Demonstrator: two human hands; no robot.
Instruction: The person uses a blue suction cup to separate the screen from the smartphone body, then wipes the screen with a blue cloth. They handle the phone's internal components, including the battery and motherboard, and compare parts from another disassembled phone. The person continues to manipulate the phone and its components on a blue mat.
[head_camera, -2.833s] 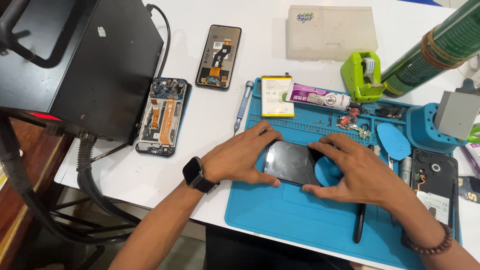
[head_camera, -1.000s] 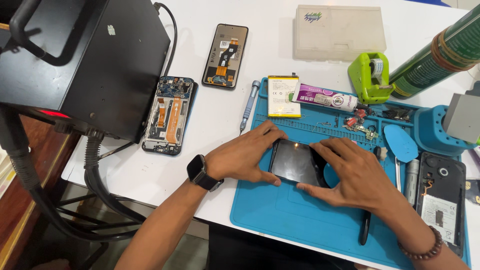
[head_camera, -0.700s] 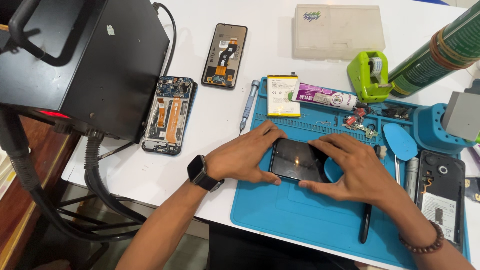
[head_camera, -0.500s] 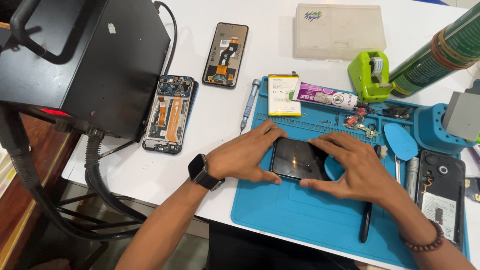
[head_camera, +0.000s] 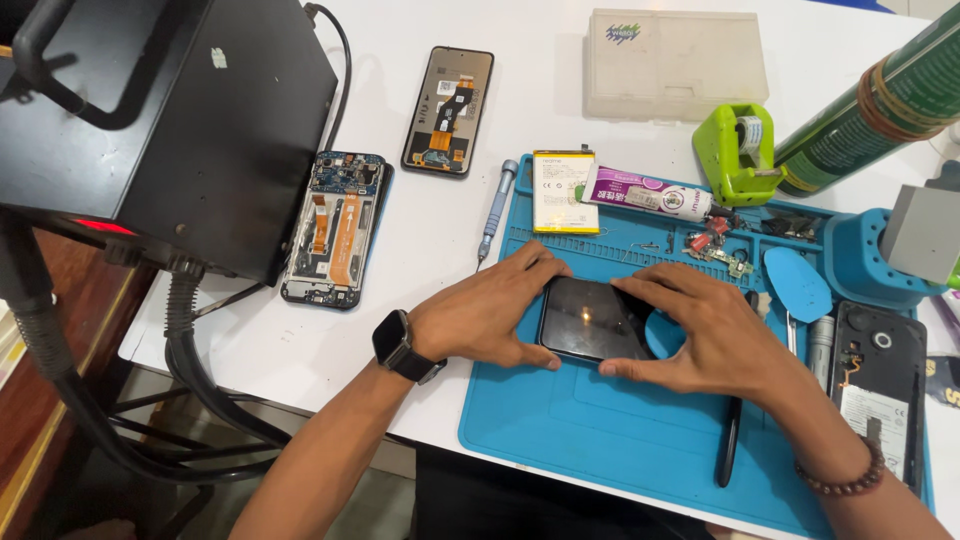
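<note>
A black phone lies glass-up on the blue work mat. My left hand, with a dark watch on the wrist, grips the phone's left end. On the phone's right end rests my right hand, fingers curled over its top and bottom edges; a bead bracelet circles that wrist. Both hands press the phone down against the mat.
A black box-shaped machine with thick hoses fills the left. Two opened phone bodies, a screwdriver, a battery, a tube, a green tape dispenser, a clear case, a back cover.
The hands and phone keep the same grip throughout; only the view has shifted slightly, and the fingers have adjusted a little along the phone's edges.
</note>
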